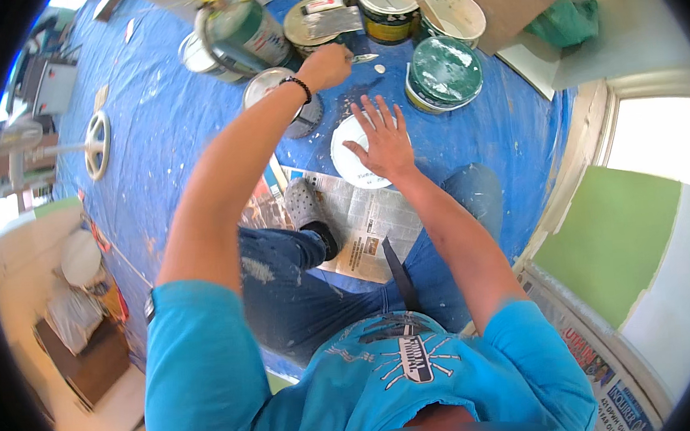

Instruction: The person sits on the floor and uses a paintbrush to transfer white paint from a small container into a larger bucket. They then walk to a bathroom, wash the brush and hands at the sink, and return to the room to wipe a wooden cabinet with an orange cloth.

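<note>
My left hand (326, 68) reaches forward past a grey-sided can with a pale lid (267, 84). Its fingers are closed, and a small tool with a pale, narrow tip (365, 58) sticks out of them to the right; its handle is hidden in the fist. My right hand (386, 143) is spread out over a round white lid (348, 161), on or just above it; I cannot tell how firmly it presses. A small whitish blob (380, 69) lies on the blue sheet beyond that hand.
Behind my hands stand a green-lidded pail (447, 71), an open white-rimmed tub (459, 15), a yellow-and-black paint can (389, 31) and a large green-and-white can (259, 35). Newspaper (361, 222) lies under my foot on the blue plastic sheet (171, 92). A wall stands at the right.
</note>
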`<move>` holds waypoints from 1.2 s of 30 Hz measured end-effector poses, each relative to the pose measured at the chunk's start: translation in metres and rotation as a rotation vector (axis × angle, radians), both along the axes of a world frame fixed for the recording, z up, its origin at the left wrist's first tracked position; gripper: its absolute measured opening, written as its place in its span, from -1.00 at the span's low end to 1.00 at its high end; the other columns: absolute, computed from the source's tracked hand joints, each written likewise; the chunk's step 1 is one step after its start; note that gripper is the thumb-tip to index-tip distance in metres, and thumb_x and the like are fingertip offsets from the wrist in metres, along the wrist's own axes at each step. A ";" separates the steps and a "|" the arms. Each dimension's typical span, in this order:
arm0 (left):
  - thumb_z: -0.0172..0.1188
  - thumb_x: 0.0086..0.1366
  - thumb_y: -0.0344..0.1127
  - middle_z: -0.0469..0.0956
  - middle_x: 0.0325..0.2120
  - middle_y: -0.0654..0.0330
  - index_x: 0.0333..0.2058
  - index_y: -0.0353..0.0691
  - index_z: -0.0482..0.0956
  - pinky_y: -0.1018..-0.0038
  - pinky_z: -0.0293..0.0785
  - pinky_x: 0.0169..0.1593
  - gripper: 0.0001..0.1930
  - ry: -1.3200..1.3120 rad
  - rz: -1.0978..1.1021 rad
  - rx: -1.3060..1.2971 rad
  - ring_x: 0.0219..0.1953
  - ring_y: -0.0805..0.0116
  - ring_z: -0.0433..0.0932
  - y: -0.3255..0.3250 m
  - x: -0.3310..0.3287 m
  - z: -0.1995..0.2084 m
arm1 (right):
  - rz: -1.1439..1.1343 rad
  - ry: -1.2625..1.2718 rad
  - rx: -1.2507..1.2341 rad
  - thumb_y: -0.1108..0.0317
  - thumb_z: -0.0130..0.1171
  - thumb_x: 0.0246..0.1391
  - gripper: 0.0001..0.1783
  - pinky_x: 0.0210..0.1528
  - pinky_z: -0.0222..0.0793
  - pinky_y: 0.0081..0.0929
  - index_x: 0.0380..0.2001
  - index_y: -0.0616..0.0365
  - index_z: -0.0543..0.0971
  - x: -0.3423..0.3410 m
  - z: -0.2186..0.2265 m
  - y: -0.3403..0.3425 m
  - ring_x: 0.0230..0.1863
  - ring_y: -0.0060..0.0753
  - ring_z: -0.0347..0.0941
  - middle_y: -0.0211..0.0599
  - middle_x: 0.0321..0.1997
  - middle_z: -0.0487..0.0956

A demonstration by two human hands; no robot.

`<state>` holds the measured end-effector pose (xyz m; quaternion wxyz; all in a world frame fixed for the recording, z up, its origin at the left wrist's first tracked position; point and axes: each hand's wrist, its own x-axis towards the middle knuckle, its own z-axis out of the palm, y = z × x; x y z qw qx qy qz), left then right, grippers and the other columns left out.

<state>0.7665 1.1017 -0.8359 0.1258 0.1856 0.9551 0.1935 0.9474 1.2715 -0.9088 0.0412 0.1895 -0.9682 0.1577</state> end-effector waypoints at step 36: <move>0.33 0.42 -0.07 0.72 -0.11 0.17 0.10 -0.25 0.68 0.36 0.49 0.00 -0.57 -0.578 0.421 0.497 -0.11 0.32 0.63 0.000 -0.026 -0.208 | -0.001 -0.045 -0.122 -0.46 0.06 0.21 -0.03 0.56 -0.05 0.19 0.49 -0.06 0.33 -0.009 0.005 0.003 0.60 -0.02 0.06 -0.23 0.59 0.24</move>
